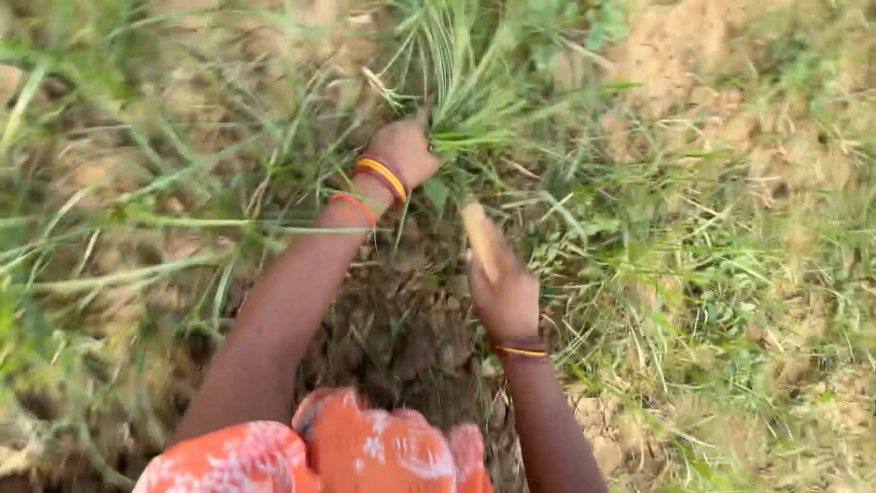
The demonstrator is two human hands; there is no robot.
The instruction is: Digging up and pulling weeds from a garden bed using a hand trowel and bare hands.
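Two bare hands work low over a patch of dark, cloddy soil [401, 338] near the middle of the frame. The left hand [403, 151], upper centre, is clenched around the base of a tuft of green grass [465, 100], whose blades fan upward and to the right from the fist. Orange and yellow bangles [381, 178] ring that wrist, with another orange one lower on the forearm. The right hand [502, 290], just below and to the right, is closed around a pale wooden handle [482, 239] that sticks up out of the fist toward the tuft; what sits at the handle's far end is blurred and cannot be told. A dark bangle with a yellow line [520, 350] circles the right wrist. The two hands are near each other but apart, with bare earth between them.

Long grass stalks [164, 219] cross the left forearm from the left side of the frame, partly lying over it. Thicker green grass [693, 274] fills the right half. Dry sandy ground [675, 55] shows at the upper right. Orange patterned cloth [365, 452] covers the bottom centre, hiding the soil beneath it.
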